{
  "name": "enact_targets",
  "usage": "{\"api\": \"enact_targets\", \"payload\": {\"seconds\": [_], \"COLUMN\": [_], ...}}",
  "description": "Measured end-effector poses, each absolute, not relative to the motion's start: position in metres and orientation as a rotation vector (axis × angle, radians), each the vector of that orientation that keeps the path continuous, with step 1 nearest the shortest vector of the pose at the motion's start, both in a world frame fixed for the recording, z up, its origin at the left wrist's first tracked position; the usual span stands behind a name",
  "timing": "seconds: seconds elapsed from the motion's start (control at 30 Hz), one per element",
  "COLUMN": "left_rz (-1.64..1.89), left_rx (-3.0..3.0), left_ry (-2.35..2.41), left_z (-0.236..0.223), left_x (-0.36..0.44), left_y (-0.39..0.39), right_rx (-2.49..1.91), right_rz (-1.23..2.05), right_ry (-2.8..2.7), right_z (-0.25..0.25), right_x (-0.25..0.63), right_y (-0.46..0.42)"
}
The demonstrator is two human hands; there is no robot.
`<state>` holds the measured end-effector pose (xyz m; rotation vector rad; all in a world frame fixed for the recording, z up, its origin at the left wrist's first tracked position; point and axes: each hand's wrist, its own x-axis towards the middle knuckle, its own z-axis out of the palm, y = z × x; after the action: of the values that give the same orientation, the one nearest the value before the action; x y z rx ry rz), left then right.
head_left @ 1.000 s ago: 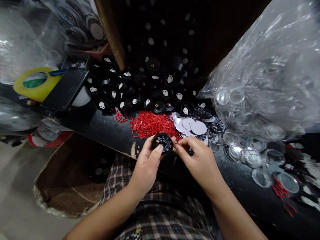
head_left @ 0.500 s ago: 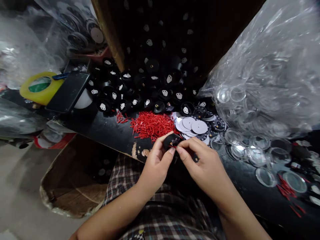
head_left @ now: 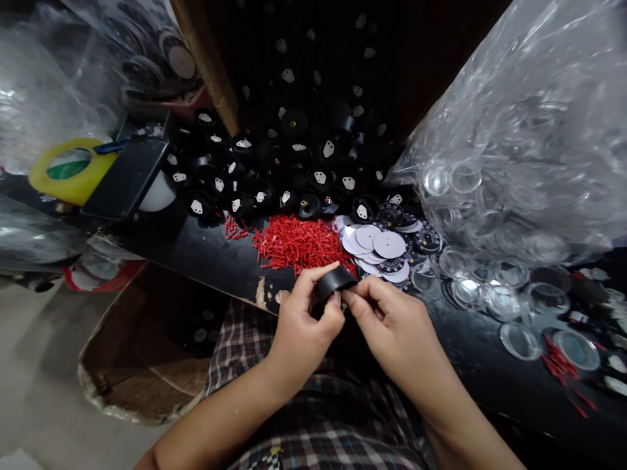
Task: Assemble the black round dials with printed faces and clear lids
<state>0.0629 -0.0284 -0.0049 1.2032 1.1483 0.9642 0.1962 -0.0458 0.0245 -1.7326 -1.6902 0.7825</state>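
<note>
Round, matte black and smooth-sided, the case (head_left: 335, 282) tilts over the counter's (head_left: 208, 261) near edge, gripped by the left hand's (head_left: 302, 326) curled fingers; the right hand's (head_left: 396, 323) bunch at its rim, grip hidden.

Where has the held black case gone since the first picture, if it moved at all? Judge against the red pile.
Yes. The black case in the left hand has shifted right relative to the red pile, and tilted so its side shows.
</note>
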Motion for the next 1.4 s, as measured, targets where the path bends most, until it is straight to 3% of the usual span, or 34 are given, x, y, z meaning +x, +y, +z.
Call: {"api": "enact_targets", "payload": {"seconds": [0.13, 0.47, 0.57, 0.77, 0.8, 0.9, 1.03, 1.2, 1.4], "left_rz": [0.874, 0.754, 0.775, 0.716, 0.701, 0.743, 0.732, 0.720, 0.657], "left_rx": [0.985, 0.771, 0.617, 1.098, 1.083, 0.914, 0.726, 0.481, 0.191], "left_ry": [0.975, 0.971, 1.038, 1.073, 1.045, 0.948, 0.885, 0.837, 0.833], "left_z": [-0.005, -0.005, -0.005, -0.007, -0.009, -0.014, -0.018, -0.013, -0.008], "left_x": [0.060, 0.059, 0.066, 0.064, 0.063, 0.064, 0.073, 0.084, 0.089], "left_y": [-0.021, -0.024, -0.029, -0.027, -0.026, -0.026, -0.028, -0.026, -0.018], "right_rx": [-1.715, -1.584, -1.660, -1.705, -1.743, -2.131, -2.269, -2.043, -1.621], "right_rz": [0.756, 0.189, 0.315, 0.777, 0.722, 0.142, 0.032, -0.058, 0.240], "right_ry": [-1.727, -2.064, -1.907, -1.655, -1.620, -1.496, -1.671, -1.602, -1.957], "right_z": [0.025, 0.022, 0.029, 0.031, 0.026, 0.005, -0.012, -0.001, 0.006], "right_x": [0.202, 0.201, 0.196, 0.234, 0.249, 0.300, 0.344, 0.319, 0.242], "right_y": [-0.044, -0.031, -0.030, -0.040, -0.042, -0.042, -0.038, -0.044, -0.056]}}
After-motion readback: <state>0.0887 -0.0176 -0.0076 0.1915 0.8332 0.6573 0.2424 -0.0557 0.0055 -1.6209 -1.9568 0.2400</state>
